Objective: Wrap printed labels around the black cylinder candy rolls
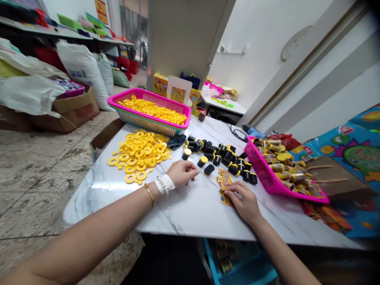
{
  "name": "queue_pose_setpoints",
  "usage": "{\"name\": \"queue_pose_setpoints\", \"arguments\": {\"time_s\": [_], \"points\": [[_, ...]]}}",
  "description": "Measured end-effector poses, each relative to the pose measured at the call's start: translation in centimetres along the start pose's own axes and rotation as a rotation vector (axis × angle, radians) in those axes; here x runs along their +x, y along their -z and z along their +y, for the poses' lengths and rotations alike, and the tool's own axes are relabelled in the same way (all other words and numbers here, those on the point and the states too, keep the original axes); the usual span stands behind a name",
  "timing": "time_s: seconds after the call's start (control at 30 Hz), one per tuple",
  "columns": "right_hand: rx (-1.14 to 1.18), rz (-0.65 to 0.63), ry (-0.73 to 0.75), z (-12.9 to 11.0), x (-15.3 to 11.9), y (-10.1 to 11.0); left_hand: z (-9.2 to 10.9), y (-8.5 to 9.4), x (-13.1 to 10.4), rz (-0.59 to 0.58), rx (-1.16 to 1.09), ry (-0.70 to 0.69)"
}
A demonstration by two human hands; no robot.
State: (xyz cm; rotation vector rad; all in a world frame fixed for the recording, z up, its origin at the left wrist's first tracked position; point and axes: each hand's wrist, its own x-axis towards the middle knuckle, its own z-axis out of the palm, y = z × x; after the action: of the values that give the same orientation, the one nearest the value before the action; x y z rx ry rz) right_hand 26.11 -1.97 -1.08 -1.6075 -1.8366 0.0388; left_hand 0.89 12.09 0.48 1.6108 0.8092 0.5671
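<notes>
Loose rings [139, 154] on table [190, 209], left; ring basket [150, 111] behind them. Caps [219, 156] centre. Stickers [224, 184] before caps. Tube basket [282, 170] right.

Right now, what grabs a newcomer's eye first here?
The yellow rings heaped on the white table, and more of them filling the pink basket behind. Right of them lies a scatter of black caps. The left hand rests near one cap; the right hand touches orange stickers.
</notes>
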Motion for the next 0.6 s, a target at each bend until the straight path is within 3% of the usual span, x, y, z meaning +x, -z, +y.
{"name": "queue_pose_setpoints", "arguments": {"time_s": [0.1,0.2,0.37,0.5,0.6], "points": [[-0.025,0.234,0.077,-2.9,1.8,-0.7,0.3,-0.1,-0.1,-0.055,-0.135,-0.002],[-0.015,0.341,0.177,-6.2,4.6,-2.1,0.6,0.2,-0.2,-0.088,-0.233,-0.073],[0.000,0.305,0.309,-8.5,8.2,-4.6,0.5,1.8,0.2,0.076,-0.341,-0.161],[-0.020,0.335,0.334,-8.2,9.2,-5.5,0.3,2.3,0.5,0.085,-0.449,-0.097],[0.018,0.289,0.334,-8.3,9.4,-5.7,0.5,2.2,0.4,0.091,-0.457,-0.102]]}}
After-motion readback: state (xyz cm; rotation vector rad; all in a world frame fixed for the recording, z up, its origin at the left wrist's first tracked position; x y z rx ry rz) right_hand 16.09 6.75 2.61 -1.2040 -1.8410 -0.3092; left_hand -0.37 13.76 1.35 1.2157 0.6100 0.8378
